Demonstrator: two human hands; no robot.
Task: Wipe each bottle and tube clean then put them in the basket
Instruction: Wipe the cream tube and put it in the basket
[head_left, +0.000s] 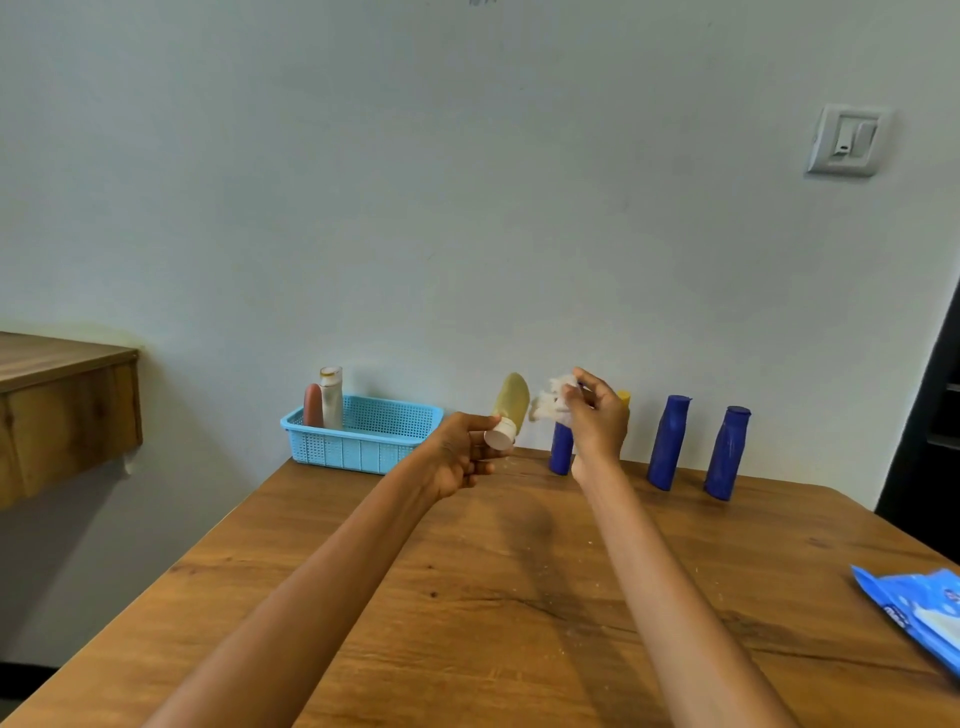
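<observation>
The left hand (462, 457) grips a yellowish tube (510, 402) at its white cap end, fingers curled round it, tube body tilting toward 1 o'clock above the table (467, 597). At its 3 o'clock, the right hand (597, 415) pinches a crumpled white wipe (550, 402) just beside the tube. The blue basket (363, 441) sits at 9 o'clock, two containers standing inside.

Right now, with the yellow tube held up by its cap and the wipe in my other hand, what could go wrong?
The left hand holds the yellowish plastic tube only at its white cap end, so a firm wipe might tip or drop it. The right hand with the crumpled white wipe hovers right above the nearest upright dark blue bottle; lowering the wrist could knock it over.
</observation>
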